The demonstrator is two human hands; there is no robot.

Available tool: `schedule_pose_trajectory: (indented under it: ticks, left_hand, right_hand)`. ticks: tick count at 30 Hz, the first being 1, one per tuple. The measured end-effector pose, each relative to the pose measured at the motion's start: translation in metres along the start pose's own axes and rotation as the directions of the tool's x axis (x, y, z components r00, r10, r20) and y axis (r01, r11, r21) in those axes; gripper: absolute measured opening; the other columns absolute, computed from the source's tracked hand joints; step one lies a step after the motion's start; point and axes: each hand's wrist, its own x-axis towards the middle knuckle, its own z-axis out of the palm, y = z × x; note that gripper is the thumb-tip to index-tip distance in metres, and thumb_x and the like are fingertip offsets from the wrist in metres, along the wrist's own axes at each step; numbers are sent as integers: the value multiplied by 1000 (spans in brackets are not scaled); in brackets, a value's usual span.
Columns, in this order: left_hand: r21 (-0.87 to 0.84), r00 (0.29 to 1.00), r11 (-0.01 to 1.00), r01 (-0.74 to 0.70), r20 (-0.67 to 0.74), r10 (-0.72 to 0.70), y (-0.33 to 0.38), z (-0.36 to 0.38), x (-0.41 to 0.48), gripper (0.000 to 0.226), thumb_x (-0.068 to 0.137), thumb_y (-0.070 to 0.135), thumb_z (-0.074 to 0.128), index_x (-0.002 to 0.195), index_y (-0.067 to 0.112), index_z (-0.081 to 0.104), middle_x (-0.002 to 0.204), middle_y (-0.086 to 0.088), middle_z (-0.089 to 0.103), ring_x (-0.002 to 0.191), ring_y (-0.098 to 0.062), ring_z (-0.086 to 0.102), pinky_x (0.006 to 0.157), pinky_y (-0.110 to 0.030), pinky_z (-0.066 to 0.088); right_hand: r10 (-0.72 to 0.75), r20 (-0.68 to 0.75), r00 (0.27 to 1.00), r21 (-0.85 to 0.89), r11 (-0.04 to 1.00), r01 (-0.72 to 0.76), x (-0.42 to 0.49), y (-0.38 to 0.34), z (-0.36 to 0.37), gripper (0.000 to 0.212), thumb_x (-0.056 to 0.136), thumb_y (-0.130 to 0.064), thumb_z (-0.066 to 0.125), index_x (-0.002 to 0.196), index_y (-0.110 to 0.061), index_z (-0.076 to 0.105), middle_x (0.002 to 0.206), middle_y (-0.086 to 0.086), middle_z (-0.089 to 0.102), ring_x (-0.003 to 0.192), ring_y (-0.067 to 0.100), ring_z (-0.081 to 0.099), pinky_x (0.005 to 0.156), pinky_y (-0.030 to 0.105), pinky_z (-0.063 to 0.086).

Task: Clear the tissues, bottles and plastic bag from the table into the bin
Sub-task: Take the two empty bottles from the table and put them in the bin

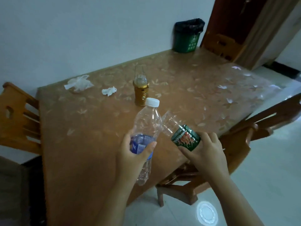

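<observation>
A brown table (84,144) fills the view, with a green bin (187,39) standing on its corner at one o'clock. At the centre, the left hand (135,154) grips a clear blue-label bottle (146,128), cap pointing to twelve. The right hand (205,150) clasps a green-label bottle (184,136), tilted towards eleven. A gold lantern (140,90) stands at twelve. A plastic bag (79,84) and a tissue (109,91) lie at ten and eleven.

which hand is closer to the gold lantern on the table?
Left. The left hand, gripping the blue-label bottle, sits almost directly below the gold lantern. The right hand, holding the green-label bottle, is further out towards the table's edge.
</observation>
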Motion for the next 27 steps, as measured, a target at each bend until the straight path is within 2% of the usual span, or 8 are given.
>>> schedule_pose_trajectory:
  ticks: [4,6,10,13,16,20,24,27]
  left_hand:
    - [-37,996,999,-35,76,37,27,66,-17,96,50,64,67,132,20,42,118,-3,60,100,-21,62,76,-40,57]
    - [-50,993,998,-49,102,54,46,105,-30,97,50,63,67,132,19,42,121,-4,59,102,-21,61,78,-40,57]
    - [-89,978,989,-116,166,129,90,185,-57,81,56,51,67,126,14,48,106,4,63,86,-1,62,66,-14,53]
    - [-143,956,979,-142,237,174,120,244,-78,66,57,48,68,115,22,52,97,14,62,79,12,59,62,-11,50]
    - [-157,931,977,-147,312,190,139,295,-97,51,58,55,76,99,38,52,95,16,64,82,4,63,68,-21,54]
    - [-125,882,976,-180,418,216,146,356,-110,58,55,60,72,103,32,55,98,8,68,88,-10,66,75,-36,56]
    - [-130,835,978,-163,511,207,153,416,-114,58,58,56,75,103,26,56,91,9,69,83,-6,66,70,-25,53]
    - [-141,800,981,-132,569,189,156,463,-110,68,57,59,74,110,21,56,98,4,68,86,-8,65,69,-20,51]
  right_hand:
    - [31,-75,997,32,999,-29,1,57,-47,71,63,-56,71,119,-18,52,99,-3,47,94,15,47,72,35,51]
    - [38,-114,993,35,999,-34,1,94,-74,71,63,-58,71,118,-18,52,97,-5,45,89,13,47,66,30,48]
    - [96,-202,975,71,994,-83,0,169,-131,67,61,-51,75,114,-14,56,92,-5,43,83,12,44,63,26,40]
    - [144,-248,958,88,988,-126,-3,223,-168,64,61,-47,77,111,-12,57,90,-4,43,85,17,48,63,27,38]
    - [206,-293,934,118,977,-178,-8,267,-195,61,61,-45,76,109,-12,58,89,-2,44,85,17,47,62,26,35]
    - [318,-348,882,154,947,-281,-18,320,-218,60,61,-40,79,109,-10,59,89,0,44,87,20,48,65,26,34]
    - [446,-367,816,203,895,-398,-25,370,-230,58,61,-38,80,108,-11,59,92,0,47,90,21,50,66,26,35]
    - [499,-364,787,216,867,-450,-17,402,-237,59,62,-40,79,109,-13,58,94,-1,47,91,19,50,66,26,35]
